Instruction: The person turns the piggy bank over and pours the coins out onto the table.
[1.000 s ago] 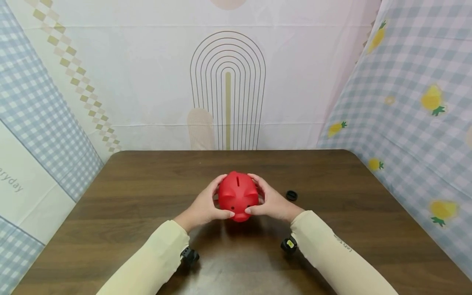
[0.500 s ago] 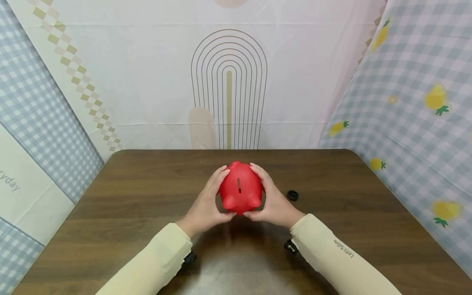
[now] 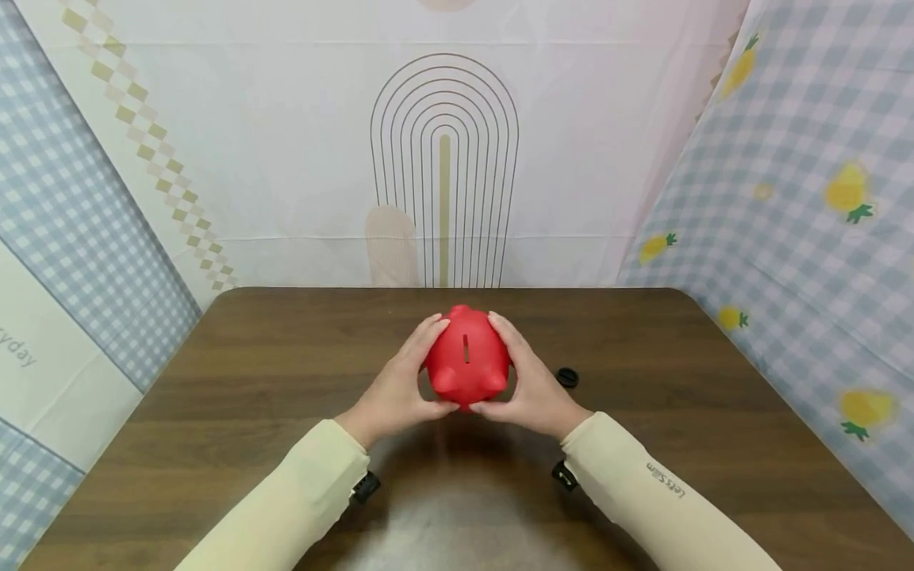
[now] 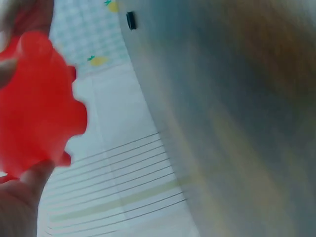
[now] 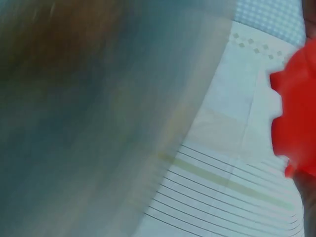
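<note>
Piggy bank [image 3: 473, 371]: red and rounded, held up off the table [image 3: 286, 357] between two hands; its ear end is turned toward the person, and in both wrist views pale cloth shows between its feet and the table
Slot [image 3: 466, 349]: narrow, on the top of the piggy bank, lengthwise and behind the ears
Left hand [image 3: 397, 390]: gripping the left side of the piggy bank, fingers curved along its far flank, thumb at the front below the ears
Right hand [image 3: 537, 390]: gripping the right side of the piggy bank in the same way, its thumb at the front near the left one, the two tips just apart
Black disc [image 3: 567, 377]: small and round, lying on the table to the right of the piggy bank, just beyond the right hand
Sleeves [image 3: 278, 496]: pale yellow, both reaching toward the piggy bank from the near side, dark lettering on the right one
Wrist devices [image 3: 366, 487]: black, one under each cuff, nearer the person than the piggy bank
White cloth [image 3: 286, 143]: behind the piggy bank, printed with nested arches
Checked cloth [image 3: 785, 262]: blue and white with yellow fruit, well to the right of the piggy bank
</note>
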{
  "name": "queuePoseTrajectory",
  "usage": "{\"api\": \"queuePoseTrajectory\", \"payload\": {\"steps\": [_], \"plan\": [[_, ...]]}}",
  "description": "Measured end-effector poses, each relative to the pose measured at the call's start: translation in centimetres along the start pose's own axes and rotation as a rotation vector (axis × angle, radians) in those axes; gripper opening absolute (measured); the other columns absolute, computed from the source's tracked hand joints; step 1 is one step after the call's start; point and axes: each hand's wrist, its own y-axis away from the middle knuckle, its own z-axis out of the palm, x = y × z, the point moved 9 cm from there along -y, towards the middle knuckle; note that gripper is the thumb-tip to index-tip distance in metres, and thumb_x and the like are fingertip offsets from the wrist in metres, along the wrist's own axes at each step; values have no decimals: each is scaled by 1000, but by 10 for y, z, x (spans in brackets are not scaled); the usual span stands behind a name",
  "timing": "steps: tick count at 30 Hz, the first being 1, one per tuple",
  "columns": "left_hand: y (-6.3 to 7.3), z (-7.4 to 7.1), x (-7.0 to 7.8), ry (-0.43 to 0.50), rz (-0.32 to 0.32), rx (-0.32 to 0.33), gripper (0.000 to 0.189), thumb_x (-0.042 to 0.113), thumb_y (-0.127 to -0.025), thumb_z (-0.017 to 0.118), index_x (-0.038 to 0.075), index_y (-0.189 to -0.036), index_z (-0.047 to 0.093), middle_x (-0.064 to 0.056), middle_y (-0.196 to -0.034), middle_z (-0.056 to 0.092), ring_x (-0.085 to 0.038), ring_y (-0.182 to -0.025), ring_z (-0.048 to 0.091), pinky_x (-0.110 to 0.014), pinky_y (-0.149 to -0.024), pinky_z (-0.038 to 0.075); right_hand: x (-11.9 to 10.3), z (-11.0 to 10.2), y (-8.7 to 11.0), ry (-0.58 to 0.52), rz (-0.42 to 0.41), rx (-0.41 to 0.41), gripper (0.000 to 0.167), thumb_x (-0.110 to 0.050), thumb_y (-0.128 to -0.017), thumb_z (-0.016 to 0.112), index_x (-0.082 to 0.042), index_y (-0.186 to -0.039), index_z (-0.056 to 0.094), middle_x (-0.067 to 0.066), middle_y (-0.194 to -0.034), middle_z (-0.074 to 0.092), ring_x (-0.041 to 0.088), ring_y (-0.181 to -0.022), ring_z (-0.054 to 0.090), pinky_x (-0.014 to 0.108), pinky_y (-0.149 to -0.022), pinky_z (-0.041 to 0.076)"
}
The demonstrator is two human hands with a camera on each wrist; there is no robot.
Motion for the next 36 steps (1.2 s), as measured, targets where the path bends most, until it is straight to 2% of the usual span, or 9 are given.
{"api": "queuePoseTrajectory", "payload": {"steps": [2, 8, 11, 16, 22, 28, 30, 34, 36], "plan": [[-2, 1, -1, -17, -7, -15, 97, 10, -69, 86, 10, -148, 31, -12, -150, 35, -31, -130, 43, -44, -92, 52, 2, 1, -2, 0, 28, -6, 103, -15, -72, 84, -12, -152, 20, 9, -148, 34, 29, -129, 41, 44, -90, 53], [0, 19, -41, 170, -350, -182, 91, 16, -70, 83, 13, -146, 34, -6, -132, 52, -25, -117, 51, -39, -85, 55, 36, 21, 2, -127, 434, -136, 93, -28, -78, 77, -13, -152, 23, 8, -139, 45, 29, -122, 47, 41, -86, 54], [-2, 15, -35, 201, -284, -145, 95, 11, -70, 83, 14, -149, 30, -7, -139, 46, -28, -121, 49, -41, -89, 54, 28, 17, 0, -136, 356, -98, 97, -24, -76, 80, -18, -153, 21, 6, -140, 44, 28, -121, 47, 42, -86, 54], [-7, 3, -8, 29, -56, -51, 99, 8, -69, 85, 10, -150, 28, -10, -151, 32, -29, -130, 42, -42, -93, 52, 6, 2, -3, -7, 78, 6, 103, -18, -73, 84, -15, -153, 19, 7, -147, 37, 28, -126, 44, 44, -88, 54], [-5, 15, -24, 104, -275, -168, 89, 17, -71, 83, 12, -146, 34, -5, -133, 51, -24, -116, 52, -37, -84, 55, 28, 12, 4, -116, 351, -94, 91, -27, -78, 78, -17, -151, 25, 7, -137, 47, 28, -119, 49, 40, -84, 55], [-5, 4, 0, -5, -33, -52, 98, 11, -70, 85, 9, -149, 28, -10, -148, 35, -28, -127, 45, -41, -92, 52, -1, -1, -1, 60, 32, 0, 101, -19, -72, 84, -11, -152, 21, 9, -145, 39, 28, -124, 46, 42, -85, 55], [-4, 3, -2, 23, -46, -41, 95, 10, -70, 84, 9, -148, 30, -11, -146, 38, -29, -125, 46, -41, -90, 53, 0, -1, -2, 74, 35, 2, 98, -21, -74, 82, -10, -152, 23, 11, -144, 40, 28, -123, 47, 41, -85, 55], [-1, 11, -19, 217, -231, -99, 90, 9, -73, 82, 12, -148, 32, -8, -138, 46, -28, -119, 51, -39, -87, 55, 21, 9, 0, -32, 264, -74, 94, -28, -77, 80, -19, -152, 24, 5, -134, 49, 25, -115, 52, 36, -81, 56], [0, 10, -18, 215, -212, -89, 89, 8, -73, 82, 12, -148, 32, -9, -141, 44, -29, -120, 50, -40, -89, 54, 19, 9, 0, -39, 241, -69, 96, -27, -76, 81, -20, -152, 23, 5, -136, 48, 26, -117, 51, 37, -82, 56]]}}
